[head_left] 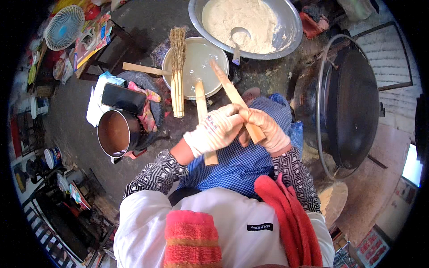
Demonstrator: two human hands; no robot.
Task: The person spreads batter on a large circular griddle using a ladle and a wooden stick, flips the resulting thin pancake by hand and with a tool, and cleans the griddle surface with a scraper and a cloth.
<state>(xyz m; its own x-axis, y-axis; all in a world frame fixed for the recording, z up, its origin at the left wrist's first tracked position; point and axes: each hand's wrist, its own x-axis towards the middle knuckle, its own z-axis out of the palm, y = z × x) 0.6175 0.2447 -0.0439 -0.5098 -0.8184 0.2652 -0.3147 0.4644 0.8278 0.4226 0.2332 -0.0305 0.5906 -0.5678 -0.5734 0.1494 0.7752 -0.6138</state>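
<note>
Dark earthen floor around me; my gloved left hand (217,129) and right hand (268,129) both clasp the wooden spatula (233,94) above my lap. Loosening either grip could drop it into the water bowl (196,64).

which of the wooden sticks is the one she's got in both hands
The long flat wooden paddle, slanting up toward the water bowl, gripped by both gloved hands. The other stick passes under the left hand.

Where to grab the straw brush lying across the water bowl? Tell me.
Take the straw brush by its bound stalk end, which hangs clear of the water bowl on the near side. Come from above; the bristle head rests at the far rim and splays loosely.
</note>
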